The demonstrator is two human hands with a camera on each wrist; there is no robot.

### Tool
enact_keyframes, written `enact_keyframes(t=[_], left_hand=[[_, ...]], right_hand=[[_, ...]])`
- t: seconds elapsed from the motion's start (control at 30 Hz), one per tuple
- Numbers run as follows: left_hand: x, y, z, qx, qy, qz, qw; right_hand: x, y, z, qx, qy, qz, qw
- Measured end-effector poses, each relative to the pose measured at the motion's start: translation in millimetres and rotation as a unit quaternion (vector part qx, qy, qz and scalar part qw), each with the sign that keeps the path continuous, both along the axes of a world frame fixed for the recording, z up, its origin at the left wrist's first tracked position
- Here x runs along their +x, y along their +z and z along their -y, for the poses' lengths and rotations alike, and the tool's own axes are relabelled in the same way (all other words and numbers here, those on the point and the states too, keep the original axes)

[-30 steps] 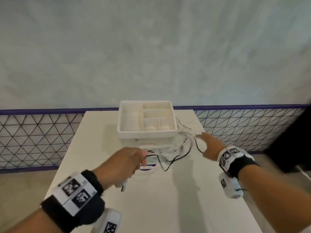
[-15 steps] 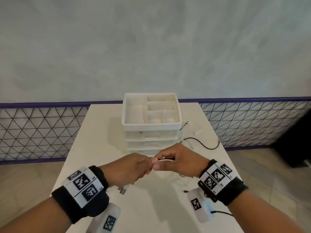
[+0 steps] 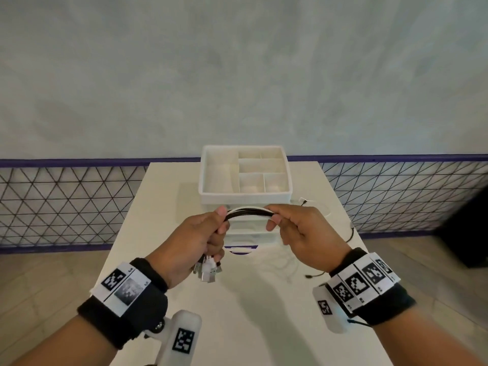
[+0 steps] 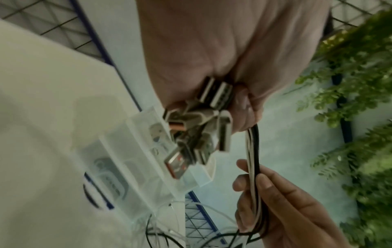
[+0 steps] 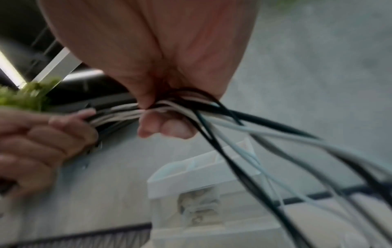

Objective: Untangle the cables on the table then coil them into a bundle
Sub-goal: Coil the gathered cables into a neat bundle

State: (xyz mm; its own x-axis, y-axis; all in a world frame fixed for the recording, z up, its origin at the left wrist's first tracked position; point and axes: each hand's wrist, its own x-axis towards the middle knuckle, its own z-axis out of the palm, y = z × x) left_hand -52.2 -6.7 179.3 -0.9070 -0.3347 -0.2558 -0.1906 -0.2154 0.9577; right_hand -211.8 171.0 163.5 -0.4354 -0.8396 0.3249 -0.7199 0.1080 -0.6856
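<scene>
Several black and white cables point(image 3: 249, 212) run side by side as a short arched span between my two hands, held above the white table point(image 3: 163, 207). My left hand point(image 3: 200, 239) grips the bundle near its plug ends, and a cluster of USB plugs point(image 3: 208, 270) point(image 4: 197, 134) hangs below its fingers. My right hand point(image 3: 295, 228) pinches the same cables point(image 5: 169, 107) between thumb and fingers. From it the loose lengths point(image 5: 275, 151) trail down to the table, where a black cable end point(image 3: 314, 275) and thin white cable point(image 3: 320, 207) lie at the right.
A white drawer organiser point(image 3: 245, 178) with an open compartmented top tray stands on the table just behind my hands. A mesh fence point(image 3: 66, 204) with a purple rail runs behind the table. Something dark point(image 3: 470, 228) stands on the floor at the right.
My right hand came in from the right side of the table to meet the left. Both hands then rose and drew apart, stretching the gathered cables between them.
</scene>
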Motion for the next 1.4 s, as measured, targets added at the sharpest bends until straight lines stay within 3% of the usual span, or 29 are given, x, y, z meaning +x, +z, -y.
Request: enact_keyframes(t=[0.2, 0.3, 0.4, 0.47, 0.6, 0.77, 0.97, 1.13, 1.23, 1.33, 1.4], left_hand=[[-3, 10, 4, -0.087, -0.026, 0.035, 0.995], [-3, 12, 2, -0.110, -0.042, 0.039, 0.992], [-3, 12, -2, -0.124, -0.055, 0.041, 0.990], [-3, 11, -3, -0.124, -0.056, 0.040, 0.990], [1, 7, 4, -0.066, -0.029, 0.024, 0.997], [-2, 4, -9, 0.136, 0.035, -0.047, 0.989], [-16, 0, -44, 0.029, 0.042, -0.108, 0.993], [-24, 3, -53, 0.116, 0.167, -0.026, 0.979], [-22, 0, -42, 0.154, 0.210, -0.023, 0.965], [-18, 1, -28, 0.239, 0.209, -0.056, 0.947], [-12, 1, -17, 0.282, 0.201, -0.074, 0.935]], right_hand=[[-4, -5, -1, 0.007, -0.024, -0.039, 0.999], [-3, -7, 0, 0.031, -0.015, 0.124, 0.992], [9, -1, 6, 0.040, 0.065, 0.275, 0.959], [19, 2, 10, 0.046, 0.103, 0.293, 0.949], [10, -1, 6, 0.025, 0.045, 0.354, 0.934], [17, 5, 13, -0.116, -0.026, 0.263, 0.957], [55, 9, 27, -0.154, -0.003, 0.092, 0.984], [73, -2, 28, -0.089, 0.040, 0.011, 0.995], [68, 4, 16, -0.040, 0.091, 0.046, 0.994], [51, 5, 2, 0.031, 0.064, 0.171, 0.983], [36, 8, -7, 0.086, 0.054, 0.172, 0.980]])
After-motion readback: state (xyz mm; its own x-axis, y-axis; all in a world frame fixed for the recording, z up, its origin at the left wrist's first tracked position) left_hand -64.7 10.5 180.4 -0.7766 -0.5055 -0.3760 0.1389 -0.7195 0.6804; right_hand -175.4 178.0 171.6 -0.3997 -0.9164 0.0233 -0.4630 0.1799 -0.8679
